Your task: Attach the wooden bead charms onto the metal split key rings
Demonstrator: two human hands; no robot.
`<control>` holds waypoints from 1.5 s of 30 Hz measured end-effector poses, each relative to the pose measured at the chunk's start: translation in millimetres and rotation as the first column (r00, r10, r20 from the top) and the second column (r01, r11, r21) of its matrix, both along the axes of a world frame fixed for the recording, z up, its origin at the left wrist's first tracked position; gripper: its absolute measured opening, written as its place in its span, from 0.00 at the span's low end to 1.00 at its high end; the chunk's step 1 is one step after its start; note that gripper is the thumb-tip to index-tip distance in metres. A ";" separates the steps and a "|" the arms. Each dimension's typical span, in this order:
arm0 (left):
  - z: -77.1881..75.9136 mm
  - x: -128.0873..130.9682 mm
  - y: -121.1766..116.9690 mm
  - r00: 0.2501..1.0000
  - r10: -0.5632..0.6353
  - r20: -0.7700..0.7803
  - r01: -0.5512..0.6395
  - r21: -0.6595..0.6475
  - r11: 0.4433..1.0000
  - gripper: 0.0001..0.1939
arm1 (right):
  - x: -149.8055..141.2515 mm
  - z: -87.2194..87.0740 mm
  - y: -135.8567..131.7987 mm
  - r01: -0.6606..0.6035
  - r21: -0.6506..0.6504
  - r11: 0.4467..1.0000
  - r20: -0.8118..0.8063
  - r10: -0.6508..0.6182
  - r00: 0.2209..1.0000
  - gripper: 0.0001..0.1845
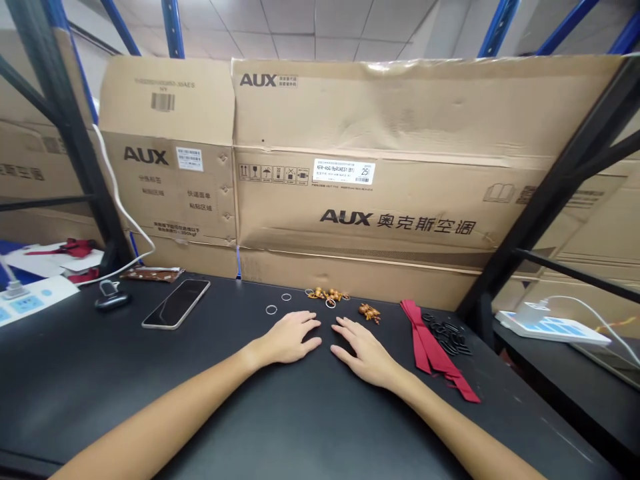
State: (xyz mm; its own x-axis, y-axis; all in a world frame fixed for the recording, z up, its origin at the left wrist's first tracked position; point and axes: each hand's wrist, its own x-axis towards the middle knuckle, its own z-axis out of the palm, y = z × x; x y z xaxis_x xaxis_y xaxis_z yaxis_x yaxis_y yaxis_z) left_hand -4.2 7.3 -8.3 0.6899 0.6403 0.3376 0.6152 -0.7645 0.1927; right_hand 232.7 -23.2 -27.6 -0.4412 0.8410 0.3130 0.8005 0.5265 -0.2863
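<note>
My left hand [289, 338] and right hand [363, 351] lie open and empty on the black bench [225, 413], clenching nothing. Just beyond them, toward the far edge, sit a cluster of gold-coloured charms [327, 295], a lone charm [370, 312] and thin metal rings [271, 309], all lying loose. A red ribbon [427, 347] and black loops [447, 333] lie nearer the right edge, a smartphone [176, 303] to the left. A flattened AUX carton [350, 167] stands behind the bench.

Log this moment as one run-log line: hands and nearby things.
left hand: open, flat on black table, nearest small rings | right hand: open, flat, nearest gold-coloured ornament | beside: red ribbon
</note>
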 end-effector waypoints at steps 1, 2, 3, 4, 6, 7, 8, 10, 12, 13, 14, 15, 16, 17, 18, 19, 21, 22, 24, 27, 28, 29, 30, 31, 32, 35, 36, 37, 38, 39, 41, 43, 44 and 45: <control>-0.6 -0.4 0.7 1.000 0.008 -0.006 -0.008 -0.004 1.000 0.23 | -0.3 0.3 -0.2 -0.003 -0.012 1.000 0.007 0.003 1.000 0.28; -1.2 -0.4 0.7 1.000 0.015 -0.011 -0.015 -0.004 1.000 0.23 | -0.7 0.6 -0.4 -0.004 -0.021 1.000 0.014 0.004 1.000 0.28; -1.7 0.0 0.4 1.000 0.021 -0.013 -0.021 -0.001 1.000 0.23 | -1.1 0.7 -0.5 -0.005 -0.026 1.000 0.018 0.005 1.000 0.29; -2.1 0.6 0.0 1.000 0.023 -0.013 -0.023 0.003 1.000 0.23 | -1.3 0.6 -0.5 -0.006 -0.026 1.000 0.018 0.006 1.000 0.29; -3.0 1.6 -0.8 1.000 0.026 -0.005 -0.026 0.013 1.000 0.23 | -1.5 -0.1 -0.2 -0.006 -0.018 1.000 0.010 0.006 1.000 0.28; -3.5 1.8 -0.9 1.000 0.025 -0.001 -0.024 0.018 1.000 0.23 | -1.4 -0.5 0.0 -0.006 -0.013 1.000 0.006 0.006 1.000 0.28; -4.0 1.9 -0.9 1.000 0.023 0.002 -0.023 0.022 0.999 0.23 | -1.3 -1.0 0.3 -0.005 -0.011 1.000 0.003 0.005 1.000 0.28; -4.9 1.7 -0.3 1.000 0.020 0.007 -0.020 0.029 0.999 0.23 | -1.0 -1.9 0.7 0.000 -0.014 1.000 0.001 0.000 1.000 0.28; -5.3 1.5 0.3 1.000 0.018 0.007 -0.019 0.034 0.999 0.22 | -0.9 -2.5 1.1 0.005 -0.017 1.000 -0.001 -0.005 1.000 0.28; -5.4 1.5 0.5 1.000 0.020 0.003 -0.020 0.036 0.999 0.22 | -1.0 -2.7 1.2 0.006 -0.015 1.000 -0.003 -0.007 1.000 0.28; -5.3 1.6 0.5 1.000 0.022 -0.002 -0.022 0.038 0.999 0.22 | -1.1 -2.9 1.3 0.008 -0.010 1.000 -0.007 -0.008 1.000 0.28; -5.2 1.7 0.4 1.000 0.025 -0.008 -0.025 0.040 0.999 0.22 | -1.2 -3.0 1.2 0.009 -0.004 1.000 -0.011 -0.009 1.000 0.28; -5.0 1.8 0.3 1.000 0.028 -0.011 -0.028 0.041 0.999 0.22 | -1.4 -2.9 1.1 0.011 0.001 1.000 -0.012 -0.011 1.000 0.28; -4.9 2.0 0.1 1.000 0.028 -0.012 -0.028 0.042 0.999 0.22 | -1.6 -2.7 0.9 0.013 0.001 1.000 -0.009 -0.013 1.000 0.28; -4.7 2.1 -0.1 1.000 0.027 -0.010 -0.027 0.041 0.999 0.22 | -1.8 -2.3 0.6 0.014 -0.003 1.000 -0.003 -0.014 1.000 0.28; -4.5 2.2 -0.4 1.000 0.026 -0.008 -0.026 0.041 0.999 0.22 | -1.9 -1.9 0.4 0.017 -0.009 1.000 0.006 -0.017 1.000 0.29; -4.0 2.4 -0.8 1.000 0.026 -0.008 -0.026 0.039 0.999 0.22 | -2.2 -0.9 -0.1 0.020 -0.020 1.000 0.022 -0.020 1.000 0.29; -3.6 2.4 -1.1 1.000 0.029 -0.013 -0.028 0.039 0.999 0.23 | -2.2 -0.5 -0.3 0.020 -0.023 1.000 0.028 -0.020 0.999 0.29; -2.8 2.5 -1.6 0.999 0.034 -0.025 -0.033 0.037 0.999 0.23 | -2.2 -0.1 -0.4 0.018 -0.023 1.000 0.033 -0.018 0.999 0.29; -2.5 2.4 -1.8 0.999 0.032 -0.034 -0.031 0.035 0.999 0.23 | -2.1 -0.5 -0.1 0.016 -0.021 1.000 0.033 -0.015 0.999 0.29; -2.8 2.3 -1.6 0.999 0.029 -0.031 -0.028 0.037 0.999 0.23 | -2.2 -0.7 -0.1 0.015 -0.017 1.000 0.029 -0.015 0.999 0.29; -3.3 2.2 -1.3 0.999 0.027 -0.026 -0.026 0.042 0.999 0.23 | -2.3 -0.9 0.0 0.016 -0.014 1.000 0.022 -0.015 1.000 0.29; -4.0 2.1 -1.0 0.999 0.025 -0.020 -0.024 0.048 0.999 0.23 | -2.4 -0.9 0.0 0.015 -0.013 1.000 0.017 -0.015 1.000 0.29; -4.7 2.0 -0.6 1.000 0.024 -0.015 -0.024 0.054 0.998 0.22 | -2.5 -0.8 0.0 0.016 -0.012 1.000 0.013 -0.016 1.000 0.29; -5.3 1.9 -0.2 1.000 0.026 -0.013 -0.025 0.059 0.998 0.22 | -2.7 -0.6 -0.1 0.018 -0.014 1.000 0.012 -0.018 1.000 0.29; -6.3 1.8 0.5 0.999 0.029 -0.021 -0.027 0.066 0.997 0.23 | -3.2 0.6 -0.2 0.021 -0.031 0.999 0.033 -0.020 0.999 0.30; -6.2 1.9 0.5 0.999 0.030 -0.028 -0.028 0.066 0.997 0.23 | -3.3 1.0 -0.2 0.022 -0.039 0.999 0.043 -0.020 0.999 0.30; -5.9 2.0 0.5 0.999 0.032 -0.036 -0.029 0.064 0.998 0.23 | -3.4 1.3 -0.2 0.024 -0.046 0.999 0.053 -0.022 0.998 0.30; -5.6 2.1 0.4 0.998 0.034 -0.044 -0.031 0.061 0.998 0.23 | -3.5 1.5 -0.1 0.026 -0.050 0.998 0.059 -0.023 0.998 0.31; -5.3 2.2 0.2 0.998 0.036 -0.053 -0.033 0.058 0.998 0.24 | -3.5 1.6 0.0 0.029 -0.051 0.998 0.062 -0.025 0.998 0.31; -4.7 2.3 -0.2 0.997 0.039 -0.064 -0.036 0.051 0.998 0.24 | -3.4 1.5 0.3 0.032 -0.048 0.998 0.055 -0.029 0.998 0.31; -4.4 2.4 -0.5 0.997 0.040 -0.059 -0.037 0.049 0.998 0.24 | -3.2 1.2 0.4 0.032 -0.046 0.998 0.043 -0.030 0.999 0.31; -4.3 2.4 -0.6 0.998 0.041 -0.053 -0.038 0.051 0.998 0.24 | -3.2 1.1 0.4 0.032 -0.045 0.998 0.039 -0.031 0.999 0.31; -4.1 2.4 -0.7 0.998 0.041 -0.047 -0.039 0.054 0.998 0.23 | -3.1 1.0 0.3 0.032 -0.045 0.998 0.035 -0.030 0.999 0.30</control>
